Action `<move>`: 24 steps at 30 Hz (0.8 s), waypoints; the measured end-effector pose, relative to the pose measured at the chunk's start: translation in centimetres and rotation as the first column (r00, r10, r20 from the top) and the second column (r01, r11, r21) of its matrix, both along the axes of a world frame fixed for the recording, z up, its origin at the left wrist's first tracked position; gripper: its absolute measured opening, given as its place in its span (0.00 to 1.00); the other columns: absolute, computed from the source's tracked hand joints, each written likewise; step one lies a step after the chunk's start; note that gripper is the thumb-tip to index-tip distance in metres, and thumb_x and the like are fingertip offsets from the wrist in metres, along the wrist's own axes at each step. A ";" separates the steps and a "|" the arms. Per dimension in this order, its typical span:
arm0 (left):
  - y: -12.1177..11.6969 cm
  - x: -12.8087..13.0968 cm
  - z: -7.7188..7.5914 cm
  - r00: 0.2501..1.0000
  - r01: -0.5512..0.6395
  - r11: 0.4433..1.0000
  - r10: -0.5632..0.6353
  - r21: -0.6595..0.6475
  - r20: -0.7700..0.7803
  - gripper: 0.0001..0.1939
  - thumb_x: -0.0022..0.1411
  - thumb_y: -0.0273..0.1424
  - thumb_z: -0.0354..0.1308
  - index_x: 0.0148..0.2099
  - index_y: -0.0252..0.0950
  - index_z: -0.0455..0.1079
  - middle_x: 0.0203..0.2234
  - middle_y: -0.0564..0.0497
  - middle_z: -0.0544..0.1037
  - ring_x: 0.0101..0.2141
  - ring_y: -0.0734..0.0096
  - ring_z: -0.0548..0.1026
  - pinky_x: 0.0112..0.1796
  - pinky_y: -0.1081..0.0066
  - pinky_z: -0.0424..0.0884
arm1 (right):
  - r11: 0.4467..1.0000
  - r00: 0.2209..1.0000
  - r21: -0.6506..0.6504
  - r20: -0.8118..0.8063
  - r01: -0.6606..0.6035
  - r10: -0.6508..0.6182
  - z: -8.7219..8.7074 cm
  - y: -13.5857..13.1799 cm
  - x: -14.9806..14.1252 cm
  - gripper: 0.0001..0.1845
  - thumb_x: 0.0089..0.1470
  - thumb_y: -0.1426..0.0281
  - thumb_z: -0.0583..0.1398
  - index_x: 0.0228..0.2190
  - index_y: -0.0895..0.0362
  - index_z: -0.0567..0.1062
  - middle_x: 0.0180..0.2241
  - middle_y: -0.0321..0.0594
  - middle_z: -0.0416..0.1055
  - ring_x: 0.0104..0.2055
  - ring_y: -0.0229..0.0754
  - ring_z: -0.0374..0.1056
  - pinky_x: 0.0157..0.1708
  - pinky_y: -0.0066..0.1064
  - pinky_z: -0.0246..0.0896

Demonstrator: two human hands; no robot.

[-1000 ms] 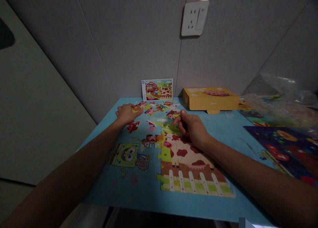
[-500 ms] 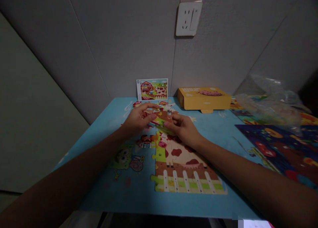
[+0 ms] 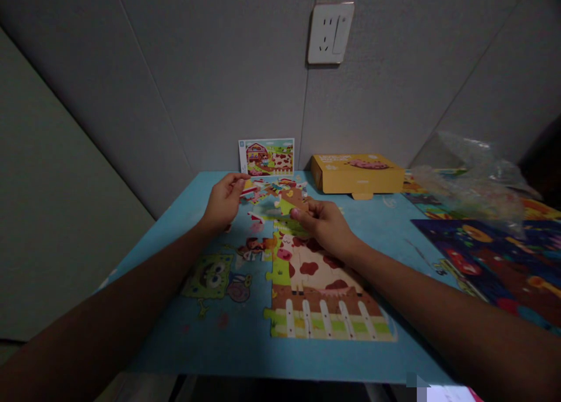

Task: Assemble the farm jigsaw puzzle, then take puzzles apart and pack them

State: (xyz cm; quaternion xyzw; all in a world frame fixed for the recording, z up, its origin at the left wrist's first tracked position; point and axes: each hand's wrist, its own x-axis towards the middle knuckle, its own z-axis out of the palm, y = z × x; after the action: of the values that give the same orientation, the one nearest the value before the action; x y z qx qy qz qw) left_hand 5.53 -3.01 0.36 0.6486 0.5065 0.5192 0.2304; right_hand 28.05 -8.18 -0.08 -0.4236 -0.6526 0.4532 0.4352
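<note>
- right hand pinches a brown and green puzzle piece with its thumb and fingers, up over the top of the cow puzzle.
- left hand pinches a red, white and yellow puzzle piece; only a bit of it shows.
- the cow puzzle lies flat on the blue table, with a white fence along its near side.
- a small part with a head on it sits at the cow puzzle's left edge.
- loose puzzle pieces lie in a messy pile past the hands.
- a farm picture card stands up against the wall, behind the pile.
- a yellow box sits at the back, right of the card.
- a dark blue picture lies on the right, near a clear plastic bag.
- a sponge cartoon is on the table top, left of the cow puzzle.
- a white wall socket is up high.
</note>
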 end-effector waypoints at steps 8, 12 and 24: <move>3.1 -3.4 -1.3 0.798 -0.453 0.872 0.304 -0.185 -0.520 0.22 0.57 0.32 0.55 0.54 0.34 0.67 0.42 0.38 0.76 0.48 0.48 0.71 0.50 0.53 0.64 | 0.999 1.000 -0.049 0.016 -0.009 0.010 0.3 -0.3 -0.2 0.19 0.51 0.54 0.60 0.23 0.57 0.68 0.15 0.30 0.58 0.15 0.29 0.51 0.13 0.24 0.38; 1.8 -2.4 -0.6 0.700 -0.404 0.915 0.308 -0.002 -0.645 0.34 0.55 0.40 0.58 0.61 0.32 0.60 0.56 0.32 0.66 0.58 0.38 0.59 0.56 0.45 0.54 | 0.998 0.999 -0.049 0.014 -0.035 0.036 0.3 -0.2 -0.2 0.18 0.51 0.55 0.60 0.24 0.58 0.69 0.17 0.33 0.62 0.16 0.30 0.53 0.15 0.25 0.40; -3.8 2.5 1.4 0.757 0.484 0.751 -0.102 0.449 -0.645 0.43 0.56 0.40 0.62 0.68 0.39 0.46 0.59 0.40 0.61 0.58 0.50 0.57 0.56 0.49 0.60 | 0.996 0.995 -0.042 0.055 -0.076 0.078 0.0 -0.3 -0.3 0.18 0.50 0.55 0.59 0.23 0.57 0.67 0.16 0.32 0.62 0.15 0.30 0.52 0.15 0.25 0.42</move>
State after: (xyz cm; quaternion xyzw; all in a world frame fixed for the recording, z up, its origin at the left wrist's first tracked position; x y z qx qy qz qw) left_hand 8.03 -6.78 1.78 0.8884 0.2491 0.3798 -0.0675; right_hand 27.77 -8.49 -0.03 -0.4195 -0.6713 0.4704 0.3900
